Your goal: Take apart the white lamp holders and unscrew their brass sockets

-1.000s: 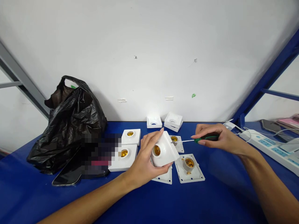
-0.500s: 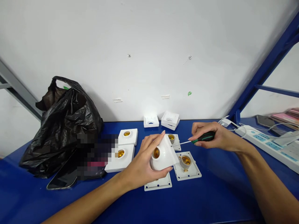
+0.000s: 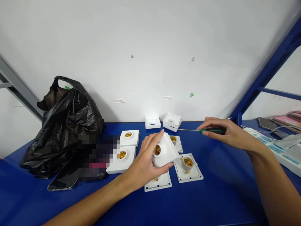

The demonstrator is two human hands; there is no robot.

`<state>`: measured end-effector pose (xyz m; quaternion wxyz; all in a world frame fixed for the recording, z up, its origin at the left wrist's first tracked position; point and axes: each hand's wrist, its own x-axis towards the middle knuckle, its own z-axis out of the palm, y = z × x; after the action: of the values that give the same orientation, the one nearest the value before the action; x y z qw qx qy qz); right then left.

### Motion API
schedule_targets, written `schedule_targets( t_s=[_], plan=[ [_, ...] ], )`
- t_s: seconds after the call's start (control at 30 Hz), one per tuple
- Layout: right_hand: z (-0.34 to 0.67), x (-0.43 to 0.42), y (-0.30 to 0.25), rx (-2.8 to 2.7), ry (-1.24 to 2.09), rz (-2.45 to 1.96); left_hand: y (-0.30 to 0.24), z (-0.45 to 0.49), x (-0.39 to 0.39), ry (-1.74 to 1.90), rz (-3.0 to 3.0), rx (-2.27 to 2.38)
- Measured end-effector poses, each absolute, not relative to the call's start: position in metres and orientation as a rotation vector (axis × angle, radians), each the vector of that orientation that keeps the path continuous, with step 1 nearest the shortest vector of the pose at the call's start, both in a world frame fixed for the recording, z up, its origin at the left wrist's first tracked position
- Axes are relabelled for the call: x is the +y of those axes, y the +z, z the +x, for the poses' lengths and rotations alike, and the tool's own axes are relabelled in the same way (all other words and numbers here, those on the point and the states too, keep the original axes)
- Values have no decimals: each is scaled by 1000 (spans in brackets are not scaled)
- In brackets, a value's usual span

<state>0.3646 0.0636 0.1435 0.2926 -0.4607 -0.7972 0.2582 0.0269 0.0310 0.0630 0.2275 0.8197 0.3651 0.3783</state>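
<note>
Lamp holder (image 3: pixel 166 153) tilted in the left hand (image 3: pixel 143 163), gripped between fingers on its upper side and thumb along its lower edge. Screwdriver (image 3: pixel 215 130) clasped in the bent fingers of the right hand (image 3: pixel 231 133), tip clear of the lamp holder. Just below the left thumb, open base (image 3: pixel 162 184); just right of that thumb's tip, second base (image 3: pixel 188 165).
</note>
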Motion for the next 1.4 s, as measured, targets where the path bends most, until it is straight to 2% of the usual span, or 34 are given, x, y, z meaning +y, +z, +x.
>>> schedule_targets(
  t_s=[0.23,0.5,0.6,0.7,0.8,1.03,1.4],
  plan=[
    [364,78,116,-2433,758,-1646,53,34,20,1179,2175,1006],
    [346,76,104,-2492,740,-1710,48,32,24,1223,2174,976],
    [335,69,116,-2422,700,-1535,45,32,26,1237,2184,953],
    [316,60,120,-2384,916,-1147,43,31,27,1230,2209,929],
    [296,54,113,-2346,1036,-941,46,29,27,1200,2271,890],
    [278,50,94,-2168,1239,-932,48,26,31,1183,2371,770],
    [274,47,99,-2103,1394,-721,57,22,28,1158,2480,660]
  ],
)
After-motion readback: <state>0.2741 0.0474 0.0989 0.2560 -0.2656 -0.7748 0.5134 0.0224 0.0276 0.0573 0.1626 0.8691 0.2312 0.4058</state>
